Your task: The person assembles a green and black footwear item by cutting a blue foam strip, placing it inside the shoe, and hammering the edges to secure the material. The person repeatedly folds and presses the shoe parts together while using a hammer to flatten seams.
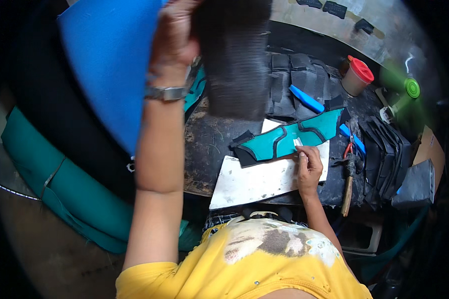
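Observation:
My left hand is raised high and grips a black ribbed sheet that hangs over the back of the bench. A metal watch sits on that wrist. My right hand rests on the bench and pinches a small white piece against the lower edge of a teal shaped piece with black trim. The teal piece lies partly on a white board.
Blue and teal sheets stand at the left. Black cut pieces lie behind; more are stacked at the right. A red-lidded cup, blue tool, hammer, red-handled scissors and green fan are nearby.

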Tool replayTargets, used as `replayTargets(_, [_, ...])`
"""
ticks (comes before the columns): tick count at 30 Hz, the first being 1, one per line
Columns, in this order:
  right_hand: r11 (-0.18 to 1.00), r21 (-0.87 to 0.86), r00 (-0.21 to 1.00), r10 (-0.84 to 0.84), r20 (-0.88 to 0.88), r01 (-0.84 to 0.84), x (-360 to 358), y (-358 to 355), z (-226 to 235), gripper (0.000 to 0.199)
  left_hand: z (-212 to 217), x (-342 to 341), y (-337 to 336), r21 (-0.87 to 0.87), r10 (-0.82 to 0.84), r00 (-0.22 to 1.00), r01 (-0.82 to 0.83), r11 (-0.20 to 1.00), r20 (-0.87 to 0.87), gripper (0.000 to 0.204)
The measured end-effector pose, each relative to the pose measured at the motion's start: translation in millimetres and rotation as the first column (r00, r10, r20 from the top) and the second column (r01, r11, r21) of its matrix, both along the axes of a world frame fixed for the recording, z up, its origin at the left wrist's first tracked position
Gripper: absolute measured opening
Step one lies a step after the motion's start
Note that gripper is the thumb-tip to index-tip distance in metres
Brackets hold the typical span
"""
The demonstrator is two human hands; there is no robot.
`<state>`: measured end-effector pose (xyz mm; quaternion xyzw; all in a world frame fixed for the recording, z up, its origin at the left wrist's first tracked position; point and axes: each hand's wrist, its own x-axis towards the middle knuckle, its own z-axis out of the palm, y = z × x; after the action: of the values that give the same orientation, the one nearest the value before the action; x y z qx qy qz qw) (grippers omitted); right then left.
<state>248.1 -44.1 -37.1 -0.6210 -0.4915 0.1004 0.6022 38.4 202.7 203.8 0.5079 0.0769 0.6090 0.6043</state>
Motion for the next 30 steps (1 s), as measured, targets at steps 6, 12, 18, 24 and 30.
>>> replayTargets(6, [0.965,0.160,0.963,0.173,0.207,-0.207,-24,58,18,0.019,-21,-69,-52,0.250,0.131,0.973,-0.080,0.965,-0.192,0.042])
replayTargets(12, [0.906,-0.054,0.901,0.423,0.092,-0.420,-40,110,-2,0.017,-110,-27,-40,-0.062,-0.228,0.865,0.225,0.972,-0.447,0.058])
replayTargets(18, [0.981,0.045,0.953,0.192,-0.234,-0.186,-28,107,-19,0.032,-183,-44,30,0.191,0.276,0.418,-0.235,0.953,-0.865,0.044])
replayTargets(24, [0.986,-0.163,0.999,0.020,-0.047,-0.028,-25,112,-21,0.034,-213,-77,84,0.425,0.383,-0.186,-0.354,0.833,-0.905,0.069])
replayTargets(30, [0.999,-0.019,0.989,-0.029,0.146,0.032,-33,116,-21,0.034,-230,-63,69,0.347,0.249,-0.281,-0.387,0.854,-0.927,0.072])
